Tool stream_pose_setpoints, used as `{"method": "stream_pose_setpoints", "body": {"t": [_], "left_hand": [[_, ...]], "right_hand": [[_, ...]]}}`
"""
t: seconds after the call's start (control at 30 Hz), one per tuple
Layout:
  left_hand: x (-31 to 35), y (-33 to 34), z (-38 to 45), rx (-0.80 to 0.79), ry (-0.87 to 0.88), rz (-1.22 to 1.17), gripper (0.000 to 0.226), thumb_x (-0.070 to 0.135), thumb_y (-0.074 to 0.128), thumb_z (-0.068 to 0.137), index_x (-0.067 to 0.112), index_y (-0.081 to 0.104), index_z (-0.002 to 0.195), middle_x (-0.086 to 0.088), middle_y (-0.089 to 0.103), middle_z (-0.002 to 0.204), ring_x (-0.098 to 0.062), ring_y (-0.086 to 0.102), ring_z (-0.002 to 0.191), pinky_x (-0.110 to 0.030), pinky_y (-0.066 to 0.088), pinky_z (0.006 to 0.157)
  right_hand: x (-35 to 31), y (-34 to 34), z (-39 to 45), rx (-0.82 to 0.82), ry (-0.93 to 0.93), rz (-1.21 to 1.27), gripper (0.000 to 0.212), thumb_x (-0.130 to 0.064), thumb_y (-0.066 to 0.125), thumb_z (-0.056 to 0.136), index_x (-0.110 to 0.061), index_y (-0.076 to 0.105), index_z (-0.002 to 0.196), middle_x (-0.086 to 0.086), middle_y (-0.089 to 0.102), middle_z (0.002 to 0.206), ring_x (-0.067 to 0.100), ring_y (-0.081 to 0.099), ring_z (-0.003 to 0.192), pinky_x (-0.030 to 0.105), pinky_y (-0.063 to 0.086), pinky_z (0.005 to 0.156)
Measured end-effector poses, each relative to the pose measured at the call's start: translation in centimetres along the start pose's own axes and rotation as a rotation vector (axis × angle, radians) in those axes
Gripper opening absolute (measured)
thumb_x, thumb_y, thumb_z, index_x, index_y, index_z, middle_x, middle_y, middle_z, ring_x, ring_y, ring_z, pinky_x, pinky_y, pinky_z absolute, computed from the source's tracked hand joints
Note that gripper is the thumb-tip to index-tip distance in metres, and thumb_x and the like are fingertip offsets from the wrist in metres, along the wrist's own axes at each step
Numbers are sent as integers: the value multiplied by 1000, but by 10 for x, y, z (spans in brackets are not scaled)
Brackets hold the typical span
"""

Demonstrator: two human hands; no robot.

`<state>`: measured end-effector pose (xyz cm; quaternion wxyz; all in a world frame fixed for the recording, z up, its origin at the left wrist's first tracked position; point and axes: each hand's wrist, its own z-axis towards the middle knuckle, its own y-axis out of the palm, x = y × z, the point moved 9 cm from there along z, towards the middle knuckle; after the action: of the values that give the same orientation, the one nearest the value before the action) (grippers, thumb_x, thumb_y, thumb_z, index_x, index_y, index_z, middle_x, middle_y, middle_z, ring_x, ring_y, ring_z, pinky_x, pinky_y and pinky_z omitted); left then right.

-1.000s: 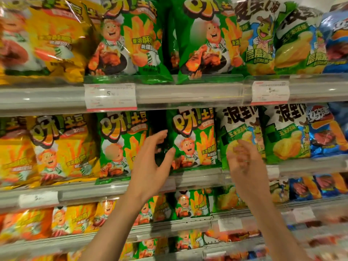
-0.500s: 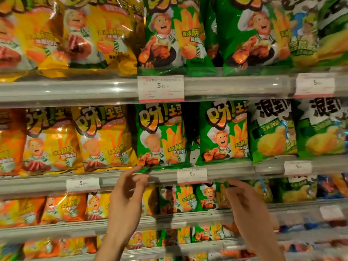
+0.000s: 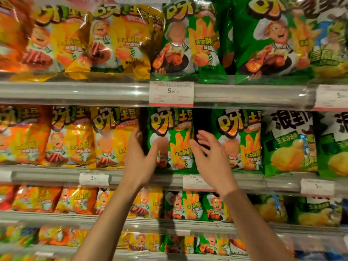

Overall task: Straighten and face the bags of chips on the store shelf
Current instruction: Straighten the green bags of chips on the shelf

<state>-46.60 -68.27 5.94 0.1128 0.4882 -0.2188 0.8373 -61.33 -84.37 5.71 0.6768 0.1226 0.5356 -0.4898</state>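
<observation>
Head view: a person's two bare hands close in on a green bag of chips (image 3: 170,140) on the second shelf (image 3: 56,171) of a store display, apparently to square it up so its front faces the aisle. The bag stands upright against the shelf lip, between a yellow bag (image 3: 113,137) to one side and a second green bag (image 3: 238,140) to the other, with dark gaps on both flanks that suggest the row is loosely spaced and needs tidying. The left hand (image 3: 140,162) is open and cupped, fingers reaching into the gap along the bag's near edge, the thumb lying across its front; it looks to be touching the bag, though a firm grip cannot be made out. The right hand (image 3: 211,157) is spread open, fingers splayed at the gap beside the bag's far edge, holding nothing. A price tag (image 3: 171,93) hangs on the rail above.
</observation>
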Motion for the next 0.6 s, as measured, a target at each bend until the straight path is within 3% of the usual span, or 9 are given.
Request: {"method": "stream_pose_setpoints", "body": {"t": [0.07,0.1,0.17,0.23,0.37,0.47,0.53,0.6], "left_hand": [[-2,12,16,-49,-17,80,93,82,49,81,30,22,154,7,47,150,-13,50,133,-35,44,104],[-5,18,24,-77,-27,94,97,82,49,82,28,18,156,7,49,146,-19,50,133,-31,45,98],[-12,28,39,-133,-81,37,101,80,51,82,25,12,158,6,51,140,-23,52,132,-28,42,93],[-20,33,49,-153,-147,-60,101,78,50,84,26,9,160,2,48,147,-18,50,130,-31,38,100],[-26,38,56,-159,-139,-174,91,73,51,87,29,13,158,12,49,133,1,53,107,-11,40,86],[-27,48,54,-143,-126,-236,95,74,54,85,31,13,158,12,44,134,-8,45,120,-27,38,96],[-26,54,54,-125,-124,-247,92,72,55,87,31,13,158,13,43,130,-9,43,120,-28,35,97],[-26,56,54,-112,-121,-239,91,70,55,88,31,12,158,10,45,131,-12,45,124,-28,34,98]], "right_hand": [[1,13,14,-35,49,-47,83,-74,50,86,-32,25,153,-9,39,154,10,41,138,39,40,111],[3,18,21,-51,71,-63,91,-79,48,81,-32,20,154,-8,38,155,12,40,139,41,39,112],[6,26,31,-62,113,-64,101,-86,48,75,-31,18,155,-5,45,151,16,45,136,43,41,111],[12,33,34,-74,163,-19,108,-91,45,70,-32,15,155,-5,47,148,17,48,134,44,41,111],[16,45,30,-98,195,57,96,-91,40,74,-39,18,152,-14,46,137,5,46,121,30,37,98],[20,38,30,-34,210,38,88,-87,37,78,-29,32,143,-8,59,120,8,61,100,33,46,79],[22,34,30,0,227,15,84,-85,35,80,-24,36,137,-5,62,109,8,62,89,33,45,68],[23,34,29,-4,242,12,85,-83,34,82,-22,33,142,-2,62,113,10,62,91,31,44,68]]}}
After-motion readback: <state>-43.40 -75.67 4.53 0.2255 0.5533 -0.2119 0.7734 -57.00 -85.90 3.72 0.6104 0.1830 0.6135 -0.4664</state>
